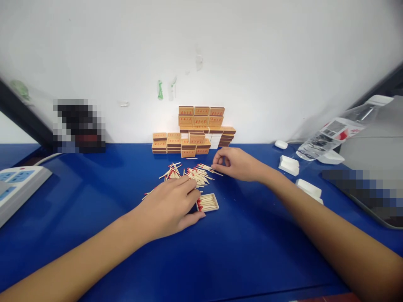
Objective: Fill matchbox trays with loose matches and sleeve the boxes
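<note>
Item 1: worktop [252, 247], blue, glossy; it is carrying the entries below.

Item 2: left hand [172, 202], back uppermost. Its grip is straddling the left end of a small tray [217, 201], thumb at the near side and forefinger at the far corner; whether it is clamping the tray cannot be told. The tray is lying near the middle of the worktop, just nearer than the loose heap, and is holding a row of red-headed matches [208, 203], heads towards the left.

Item 3: power strip [27, 184], white with blue socket faces, lying at the left.

Item 4: loose matches [199, 177], spreading in a heap beyond the tray, partly hidden by the left hand.

Item 5: right hand [236, 164]. Its grip is hovering at the heap's right edge, thumb and forefinger tips drawing close together; whether they are pinching a match cannot be told.

Item 6: white open trays [289, 165], lying at the right, partly behind the right forearm.

Item 7: clear bottle [336, 128], leaning at the far right.

Item 8: stacked matchboxes [201, 121], yellow with red lettering, standing in uneven tiers before the pale wall [258, 75].
</note>
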